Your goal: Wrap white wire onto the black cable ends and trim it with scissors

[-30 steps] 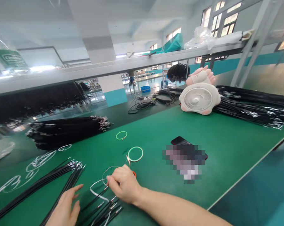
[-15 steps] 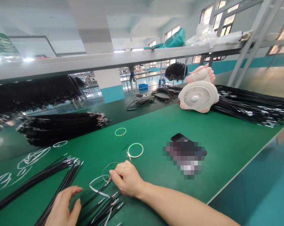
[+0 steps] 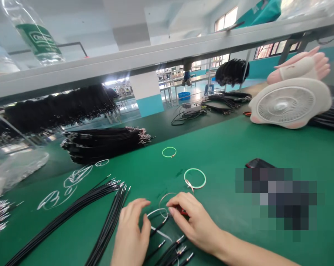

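Note:
My left hand (image 3: 132,231) is open, its thumb and fingers apart, beside a black cable whose metal-tipped end (image 3: 164,220) points up the table. To its right, my right hand (image 3: 196,221) is curled, with thumb and index tips close together. A small red thing (image 3: 183,211) shows under its fingers; its kind is hidden. White strip loops (image 3: 157,211) and a thin pale ring (image 3: 163,201) lie between the hands. Below them several black cables (image 3: 172,253) with metal tips lie loose. Left of my left hand are bundles of black cables (image 3: 108,225).
Green rings (image 3: 194,169) (image 3: 169,147) lie ahead on the green table (image 3: 225,147). White strips (image 3: 77,176) and a thick cable stack (image 3: 106,144) are at left. A white fan (image 3: 280,105) stands back right, near a partly blurred phone (image 3: 262,163). A shelf (image 3: 156,48) crosses overhead.
The view has turned left, so things sit further right. My right hand's pinch on a cable end has loosened, and a red thing now shows under it. My left hand has come nearer the right.

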Motion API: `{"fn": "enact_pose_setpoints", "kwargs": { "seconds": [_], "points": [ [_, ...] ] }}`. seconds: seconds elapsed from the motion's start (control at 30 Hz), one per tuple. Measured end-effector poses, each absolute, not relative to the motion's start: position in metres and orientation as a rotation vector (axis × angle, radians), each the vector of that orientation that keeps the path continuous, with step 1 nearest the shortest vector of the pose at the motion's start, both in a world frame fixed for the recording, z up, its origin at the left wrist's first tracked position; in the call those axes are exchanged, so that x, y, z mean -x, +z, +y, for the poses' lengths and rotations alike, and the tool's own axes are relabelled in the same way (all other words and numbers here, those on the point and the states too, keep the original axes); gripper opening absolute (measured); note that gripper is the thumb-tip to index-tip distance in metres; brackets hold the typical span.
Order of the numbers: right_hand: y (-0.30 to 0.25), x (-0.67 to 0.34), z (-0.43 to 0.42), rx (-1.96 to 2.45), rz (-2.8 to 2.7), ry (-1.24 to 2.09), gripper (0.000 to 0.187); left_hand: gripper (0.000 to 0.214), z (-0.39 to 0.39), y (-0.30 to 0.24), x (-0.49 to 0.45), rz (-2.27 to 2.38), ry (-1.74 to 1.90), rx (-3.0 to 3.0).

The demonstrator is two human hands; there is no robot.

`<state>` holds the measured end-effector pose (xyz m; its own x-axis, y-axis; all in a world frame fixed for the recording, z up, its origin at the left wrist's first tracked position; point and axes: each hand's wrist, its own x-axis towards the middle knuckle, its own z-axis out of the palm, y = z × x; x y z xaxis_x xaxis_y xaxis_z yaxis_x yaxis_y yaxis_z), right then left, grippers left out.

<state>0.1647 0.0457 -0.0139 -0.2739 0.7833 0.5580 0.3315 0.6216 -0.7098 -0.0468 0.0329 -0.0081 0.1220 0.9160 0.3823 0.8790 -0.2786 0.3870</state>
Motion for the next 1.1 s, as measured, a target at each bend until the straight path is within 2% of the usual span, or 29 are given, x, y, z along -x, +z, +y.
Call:
{"fn": "enact_pose_setpoints", "kwargs": {
  "seconds": [0.2, 0.57, 0.8, 0.97, 1.1],
  "points": [
    [-0.022, -0.166, 0.046, 0.904, -1.879, 0.588, 0.016, 0.023, 0.038, -0.015, 0.048, 1.811, 0.702, -2.378],
    [-0.003, -0.152, 0.054, 0.802, -2.134, 0.312, 0.015, 0.033, 0.03, -0.006, 0.059, 1.797, 0.963, -2.164],
    [0.003, -0.132, 0.05, 0.941, -1.992, 0.311, 0.016, 0.034, 0.032, -0.011, 0.059, 1.783, 0.995, -2.233],
    [0.019, -0.126, 0.062, 0.968, -2.121, 0.198, 0.01, 0.03, 0.029, -0.01, 0.055, 1.802, 1.047, -2.248],
    [0.02, -0.12, 0.07, 0.93, -2.207, 0.228, 0.012, 0.028, 0.026, -0.008, 0.051, 1.793, 1.133, -2.096]
  ]
}}
